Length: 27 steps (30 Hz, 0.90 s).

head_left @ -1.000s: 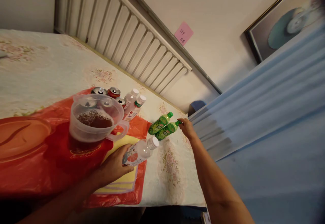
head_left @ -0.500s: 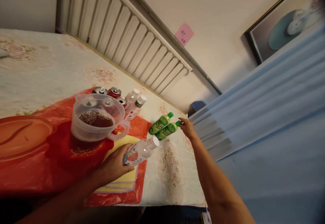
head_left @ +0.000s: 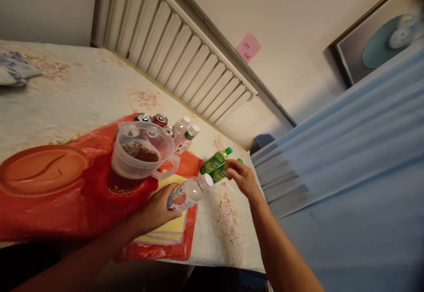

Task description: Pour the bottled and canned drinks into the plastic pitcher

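My left hand (head_left: 162,210) is wrapped round a clear plastic bottle (head_left: 186,195) with a white cap and a grapefruit label, tilted to the right over a yellow sheet. My right hand (head_left: 242,178) hangs in the air with fingers apart and nothing in them, between that bottle and two green-capped bottles (head_left: 211,161), partly covering one of them. Left of the bottle in my hand stands a translucent plastic jug (head_left: 132,168) with dark, foamy liquid in it. Several cans (head_left: 160,119) and two white-capped bottles (head_left: 183,128) stand behind the jug.
An orange-red oval lid (head_left: 43,170) lies on a red plastic bag (head_left: 39,217) at the left. The flowered tablecloth (head_left: 99,89) runs back to a white radiator (head_left: 179,49). A blue curtain (head_left: 347,150) hangs at the right, and a blue-and-white cloth item (head_left: 16,69) lies at far left.
My right hand has come away from the green bottle's cap, leftward and nearer the bottle in my left hand. My left hand keeps its hold. The view has shifted slightly left.
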Available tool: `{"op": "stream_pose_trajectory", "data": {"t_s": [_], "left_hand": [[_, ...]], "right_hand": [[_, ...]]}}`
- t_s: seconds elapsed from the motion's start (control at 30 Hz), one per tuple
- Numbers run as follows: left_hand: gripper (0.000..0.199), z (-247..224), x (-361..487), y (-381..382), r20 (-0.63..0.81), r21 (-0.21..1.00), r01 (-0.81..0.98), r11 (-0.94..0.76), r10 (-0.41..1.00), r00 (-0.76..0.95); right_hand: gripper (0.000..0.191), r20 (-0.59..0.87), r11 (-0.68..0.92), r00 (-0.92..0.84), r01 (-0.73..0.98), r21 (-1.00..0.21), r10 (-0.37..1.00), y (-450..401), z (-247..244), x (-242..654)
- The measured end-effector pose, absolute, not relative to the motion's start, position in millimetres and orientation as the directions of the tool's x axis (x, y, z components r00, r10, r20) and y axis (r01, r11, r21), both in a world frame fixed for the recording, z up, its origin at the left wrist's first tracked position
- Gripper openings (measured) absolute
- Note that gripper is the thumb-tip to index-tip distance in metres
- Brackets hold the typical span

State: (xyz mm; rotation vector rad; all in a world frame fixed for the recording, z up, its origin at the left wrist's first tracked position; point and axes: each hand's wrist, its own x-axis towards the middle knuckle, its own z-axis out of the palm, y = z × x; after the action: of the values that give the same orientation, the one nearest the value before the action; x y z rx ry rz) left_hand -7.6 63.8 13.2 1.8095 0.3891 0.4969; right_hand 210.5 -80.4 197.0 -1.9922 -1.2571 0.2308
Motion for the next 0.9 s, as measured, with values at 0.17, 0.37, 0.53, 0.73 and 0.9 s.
{"op": "stream_pose_trajectory", "data": {"t_s": [0.17,0.37,0.53,0.73,0.9], "left_hand": [[0.074,13.2,-11.0,62.9,0.137,0.960,0.010,-0.279,0.504,0.853],[0.071,20.8,-17.8,63.8,0.157,0.959,-0.011,-0.284,0.496,0.854],[0.072,24.6,-19.9,64.9,0.145,0.968,-0.021,-0.250,0.492,0.858],[0.071,26.4,-24.7,65.9,0.102,0.980,-0.006,-0.197,0.485,0.868],[0.077,29.6,-33.2,66.8,0.080,0.994,-0.034,-0.108,0.457,0.886]], "right_hand": [[0.059,0.130,-0.165,0.277,0.822,-0.545,0.952,-69.4,202.4,141.4],[0.038,0.093,-0.161,0.214,0.903,-0.398,0.972,-61.0,206.8,127.6],[0.022,0.182,-0.061,0.174,0.863,-0.502,0.968,-61.2,209.3,123.4],[0.024,0.303,-0.009,0.296,0.729,-0.684,0.906,-62.9,199.9,131.8],[0.034,0.292,-0.174,0.587,0.608,-0.774,0.755,-57.6,154.3,152.0]]}}
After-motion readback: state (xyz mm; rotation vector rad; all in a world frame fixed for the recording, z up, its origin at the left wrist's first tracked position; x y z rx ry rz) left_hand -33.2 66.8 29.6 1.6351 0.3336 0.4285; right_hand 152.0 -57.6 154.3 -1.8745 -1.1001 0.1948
